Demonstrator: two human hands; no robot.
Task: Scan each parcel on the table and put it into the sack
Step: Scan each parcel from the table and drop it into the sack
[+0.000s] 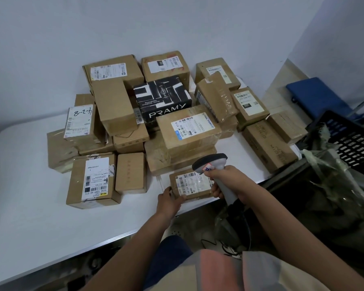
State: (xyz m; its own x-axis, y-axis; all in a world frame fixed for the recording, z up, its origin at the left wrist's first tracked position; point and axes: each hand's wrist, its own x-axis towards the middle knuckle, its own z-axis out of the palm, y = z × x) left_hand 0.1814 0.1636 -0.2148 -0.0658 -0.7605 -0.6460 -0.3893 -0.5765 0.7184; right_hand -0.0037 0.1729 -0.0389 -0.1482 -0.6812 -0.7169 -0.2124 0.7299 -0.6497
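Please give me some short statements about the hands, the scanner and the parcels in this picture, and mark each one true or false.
1. The right hand grips the scanner. True.
2. The left hand holds the small parcel at the table's near edge. True.
3. The black PRAMY box lies alone, away from the pile. False: it sits in the pile, brown parcels around it.
4. The scanner lies flat on the table. False: it is held above the small parcel.
5. The small parcel's label faces up. True.

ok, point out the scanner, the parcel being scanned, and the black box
scanner (210, 163): head view, on its grey head.
parcel (194, 182): head view, on its white label.
black box (166, 111): head view, on its printed front side.
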